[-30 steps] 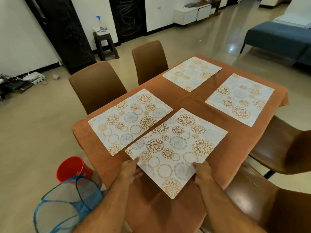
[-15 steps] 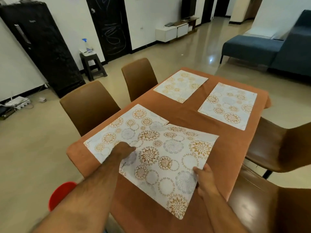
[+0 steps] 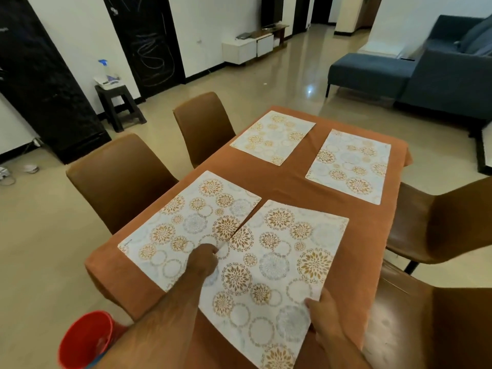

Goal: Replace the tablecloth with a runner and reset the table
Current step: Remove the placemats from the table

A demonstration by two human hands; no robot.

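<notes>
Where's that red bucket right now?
The red bucket is on the floor at the lower left of the head view, beside the near corner of the orange tablecloth, just left of the person's left forearm.

Four mats lie on the desk (image 3: 287, 187): two far, two near. The near right mat (image 3: 277, 265) overlaps the near left mat (image 3: 186, 222).
</notes>
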